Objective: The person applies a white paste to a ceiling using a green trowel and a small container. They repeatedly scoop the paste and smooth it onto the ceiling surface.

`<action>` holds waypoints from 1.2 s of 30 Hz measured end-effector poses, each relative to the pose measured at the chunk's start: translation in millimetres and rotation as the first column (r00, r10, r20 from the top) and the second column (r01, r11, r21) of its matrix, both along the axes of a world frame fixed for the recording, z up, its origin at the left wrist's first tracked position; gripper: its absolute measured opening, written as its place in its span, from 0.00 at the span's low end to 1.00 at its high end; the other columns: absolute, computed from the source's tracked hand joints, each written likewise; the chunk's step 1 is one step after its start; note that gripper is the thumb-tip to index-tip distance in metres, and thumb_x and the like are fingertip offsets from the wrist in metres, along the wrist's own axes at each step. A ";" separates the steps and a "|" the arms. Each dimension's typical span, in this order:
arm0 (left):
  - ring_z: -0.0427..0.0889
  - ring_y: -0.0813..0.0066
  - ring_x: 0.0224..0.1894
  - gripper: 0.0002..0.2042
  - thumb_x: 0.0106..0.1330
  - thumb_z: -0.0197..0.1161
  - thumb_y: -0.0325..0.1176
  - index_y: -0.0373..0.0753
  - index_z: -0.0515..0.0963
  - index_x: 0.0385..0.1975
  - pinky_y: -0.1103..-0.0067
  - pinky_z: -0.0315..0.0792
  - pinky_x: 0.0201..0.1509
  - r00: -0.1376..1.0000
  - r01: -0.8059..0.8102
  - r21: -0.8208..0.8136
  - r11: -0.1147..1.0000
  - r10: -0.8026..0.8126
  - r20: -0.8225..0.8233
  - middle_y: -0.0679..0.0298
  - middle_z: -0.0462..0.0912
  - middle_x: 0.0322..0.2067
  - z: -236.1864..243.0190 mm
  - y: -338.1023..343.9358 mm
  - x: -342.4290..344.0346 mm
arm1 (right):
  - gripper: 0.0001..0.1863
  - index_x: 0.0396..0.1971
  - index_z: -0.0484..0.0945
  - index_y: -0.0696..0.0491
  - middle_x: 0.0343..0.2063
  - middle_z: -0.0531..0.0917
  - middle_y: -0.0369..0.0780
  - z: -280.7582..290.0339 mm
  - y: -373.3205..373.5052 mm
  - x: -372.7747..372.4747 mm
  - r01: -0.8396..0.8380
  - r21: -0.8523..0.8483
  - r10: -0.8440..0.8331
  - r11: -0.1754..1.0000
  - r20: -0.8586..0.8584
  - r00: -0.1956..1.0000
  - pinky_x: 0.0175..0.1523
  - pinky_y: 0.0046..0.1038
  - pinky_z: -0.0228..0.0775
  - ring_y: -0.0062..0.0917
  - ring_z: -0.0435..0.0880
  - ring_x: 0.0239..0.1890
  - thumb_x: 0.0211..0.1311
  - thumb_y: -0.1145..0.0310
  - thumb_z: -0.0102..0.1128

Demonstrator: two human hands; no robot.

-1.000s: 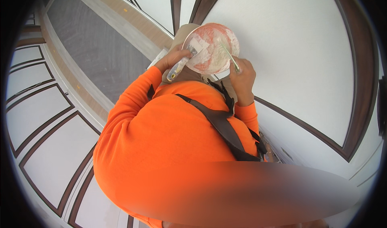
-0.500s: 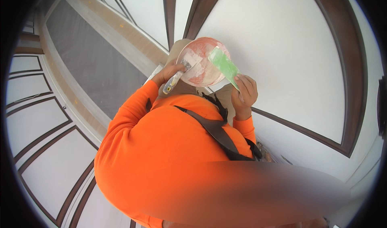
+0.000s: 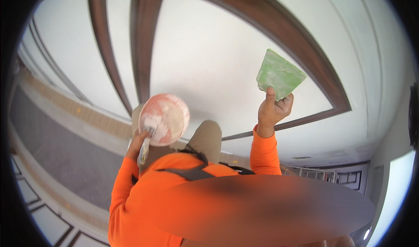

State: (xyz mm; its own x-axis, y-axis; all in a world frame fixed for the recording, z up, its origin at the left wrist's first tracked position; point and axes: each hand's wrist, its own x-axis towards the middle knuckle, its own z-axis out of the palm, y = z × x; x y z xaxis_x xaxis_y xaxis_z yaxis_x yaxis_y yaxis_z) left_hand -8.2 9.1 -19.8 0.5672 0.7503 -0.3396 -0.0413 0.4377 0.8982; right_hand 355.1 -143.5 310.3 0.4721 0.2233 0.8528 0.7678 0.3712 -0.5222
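Observation:
My left hand [image 3: 137,145] is closed at the near left rim of a round reddish bowl [image 3: 169,103], its inside smeared with whitish paste. A putty knife [image 3: 143,153] crosses the rim at the same hand, its blade inside the bowl and its handle outside; the fingers press both, partly hidden. My right hand [image 3: 271,112] is raised to the right, pinching the lower edge of a flat green spreader [image 3: 280,74] between thumb and fingers. Pale residue coats the spreader. It is held up in front of the wall's brown trim; whether it touches cannot be told.
A white wall panel [image 3: 209,50] framed by dark brown moulding [image 3: 301,33] rises in front of me. My knee [image 3: 207,135] is beside the bowl. Grey floor covering [image 3: 65,164] runs along the left. A ladder-like metal frame [image 3: 321,175] stands at the lower right.
My right hand has lifted the green spreader out of the bowl and up to the right. The view has turned toward the wall, with the bowl now lower and further left.

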 end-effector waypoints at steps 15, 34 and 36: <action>0.79 0.69 0.39 0.24 0.53 0.61 0.34 0.28 0.78 0.50 0.75 0.73 0.46 0.999 0.041 -0.068 0.997 -0.039 0.033 0.62 0.82 0.39 37.6 -1.4 5.7 | 0.09 0.41 0.84 0.57 0.39 0.89 0.40 283.5 -25.1 82.5 0.515 0.378 -0.619 0.769 0.642 0.452 0.48 0.25 0.79 0.25 0.88 0.39 0.61 0.76 0.73; 0.80 0.68 0.33 0.21 0.54 0.62 0.39 0.28 0.81 0.42 0.73 0.75 0.38 0.999 0.003 -0.055 0.998 -0.001 0.044 0.61 0.83 0.33 18.2 1.2 12.5 | 0.11 0.45 0.87 0.53 0.43 0.90 0.39 339.1 -9.5 105.4 0.556 0.224 -0.550 0.800 0.643 0.532 0.59 0.29 0.75 0.27 0.87 0.49 0.63 0.70 0.72; 0.81 0.67 0.34 0.21 0.54 0.62 0.39 0.28 0.81 0.43 0.72 0.75 0.40 0.997 -0.019 -0.040 0.999 0.022 0.071 0.60 0.83 0.34 24.1 -1.4 14.6 | 0.11 0.45 0.87 0.54 0.43 0.90 0.39 338.9 -7.4 106.6 0.568 0.207 -0.548 0.797 0.643 0.535 0.59 0.29 0.75 0.26 0.87 0.49 0.64 0.70 0.72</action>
